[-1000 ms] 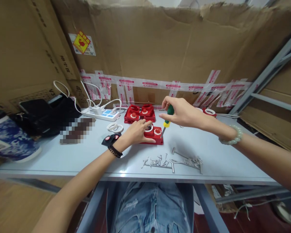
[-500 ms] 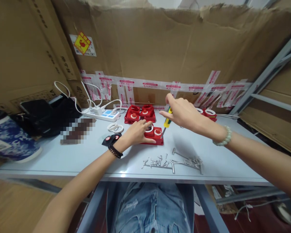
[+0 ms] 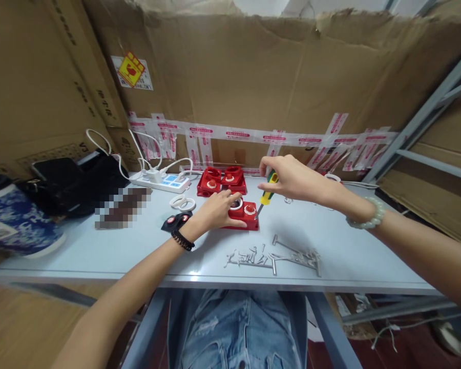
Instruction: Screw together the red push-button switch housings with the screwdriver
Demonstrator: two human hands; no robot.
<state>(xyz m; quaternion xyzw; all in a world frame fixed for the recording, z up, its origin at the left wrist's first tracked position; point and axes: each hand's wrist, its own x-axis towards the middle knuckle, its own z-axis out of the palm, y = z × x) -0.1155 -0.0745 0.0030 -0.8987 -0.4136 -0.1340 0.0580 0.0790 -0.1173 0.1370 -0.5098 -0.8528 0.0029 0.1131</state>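
My left hand [image 3: 219, 209] is wrapped round the left end of a red box-shaped housing [image 3: 249, 222], which has a white ring and a red knob on top. The thumb lies along its front side. My right hand [image 3: 286, 177] grips the yellow-and-green handle of a screwdriver [image 3: 267, 193]. Its shaft slants down to the left, and the tip meets the right end of the housing; the exact contact is too small to make out. Behind my left hand stand more red housings [image 3: 212, 183]. Two white rings [image 3: 183, 203] lie to the left, near a black piece with red-and-white discs [image 3: 176, 220].
Metal rods with small loose metal parts [image 3: 253, 256] lie near the front edge. A white power strip [image 3: 165, 180] with cables sits at the back left, by a black bag [image 3: 88, 179] and a blue-and-white cup [image 3: 21, 220]. A cardboard wall [image 3: 253, 77] stands behind the table.
My right hand has shifted slightly right and down, its grip on the screwdriver turned and the handle leaning a little further right. My left hand and the housing have stayed in place.
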